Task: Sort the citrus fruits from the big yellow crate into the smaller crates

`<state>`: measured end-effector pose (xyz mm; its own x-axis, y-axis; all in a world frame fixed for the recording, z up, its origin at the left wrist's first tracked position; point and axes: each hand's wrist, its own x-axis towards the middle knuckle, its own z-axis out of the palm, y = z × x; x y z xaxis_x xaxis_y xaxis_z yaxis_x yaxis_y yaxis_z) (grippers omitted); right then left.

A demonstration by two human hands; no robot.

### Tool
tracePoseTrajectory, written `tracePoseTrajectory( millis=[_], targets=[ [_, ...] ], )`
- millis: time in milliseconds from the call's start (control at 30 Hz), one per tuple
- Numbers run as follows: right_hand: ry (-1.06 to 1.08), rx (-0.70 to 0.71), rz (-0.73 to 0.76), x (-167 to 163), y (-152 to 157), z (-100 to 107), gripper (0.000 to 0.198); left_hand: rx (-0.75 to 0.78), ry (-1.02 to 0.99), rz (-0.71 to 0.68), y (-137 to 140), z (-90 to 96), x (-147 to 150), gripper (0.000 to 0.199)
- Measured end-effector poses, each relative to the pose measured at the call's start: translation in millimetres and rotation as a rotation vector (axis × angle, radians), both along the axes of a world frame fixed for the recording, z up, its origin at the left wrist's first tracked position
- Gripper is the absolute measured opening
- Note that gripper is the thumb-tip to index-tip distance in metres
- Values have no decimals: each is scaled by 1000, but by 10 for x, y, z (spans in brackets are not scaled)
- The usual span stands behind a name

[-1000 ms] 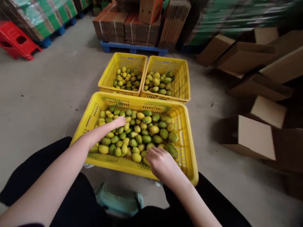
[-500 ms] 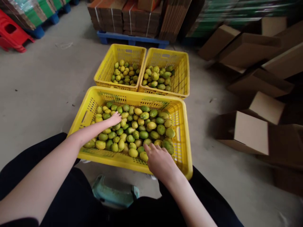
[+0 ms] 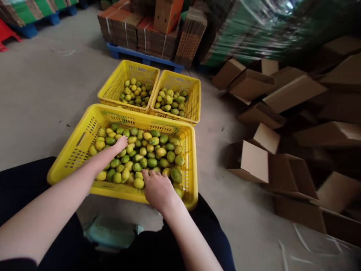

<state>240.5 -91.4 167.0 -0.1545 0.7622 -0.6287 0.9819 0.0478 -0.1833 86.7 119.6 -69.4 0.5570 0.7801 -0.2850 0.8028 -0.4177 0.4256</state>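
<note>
A large yellow plastic crate (image 3: 124, 191) stands before my knees, with many green and yellow lemons (image 3: 152, 162) spread inside. My left hand (image 3: 122, 142) reaches over the left wall into the middle of the pile. Its fingers rest on the fruit, slightly apart, and their tips are partly hidden among the lemons. Over the near right part of the crate, my right hand (image 3: 158, 188) is palm down with fingers spread and bent toward the lemons below. Its thumb and palm are out of sight, and no fruit shows in its grasp.
Behind the large crate, a left yellow crate (image 3: 113, 88) and a right yellow crate (image 3: 194, 98) hold more lemons. Open cardboard boxes (image 3: 254, 162) lie piled at right. Flattened cartons (image 3: 121, 28) sit on a blue pallet (image 3: 141, 56). A pale green stool (image 3: 109, 231) is below me.
The view has swung right, so the crates appear further left and more boxes show. My right hand has shifted slightly over the fruit; my left hand stays on nearly the same lemons.
</note>
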Motion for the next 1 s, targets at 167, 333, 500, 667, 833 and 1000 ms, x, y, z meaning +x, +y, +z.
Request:
tracePoseTrajectory(
  millis=[167, 333, 500, 667, 833, 1000],
  targets=[
    [-101, 46, -60, 21, -58, -11, 52, -41, 55, -90, 34, -18, -37, 26],
    [-55, 112, -36, -68, -49, -38, 48, -45, 93, -109, 49, 27, -135, 20],
    [30, 90, 20, -82, -90, -107, 42, -41, 171, -58, -50, 10, -153, 17],
    [-62, 45, -57, 48, -42, -198, 40, -91, 226, -6, 42, -35, -4, 20],
    [-115, 32, -63, 124, 108, -249, 32, -150, 211, -6, 154, -58, 69, 23],
    [-37, 86, -27, 187, 220, -253, 32, -189, 203, -78, 161, -35, 33, 28]
  ],
)
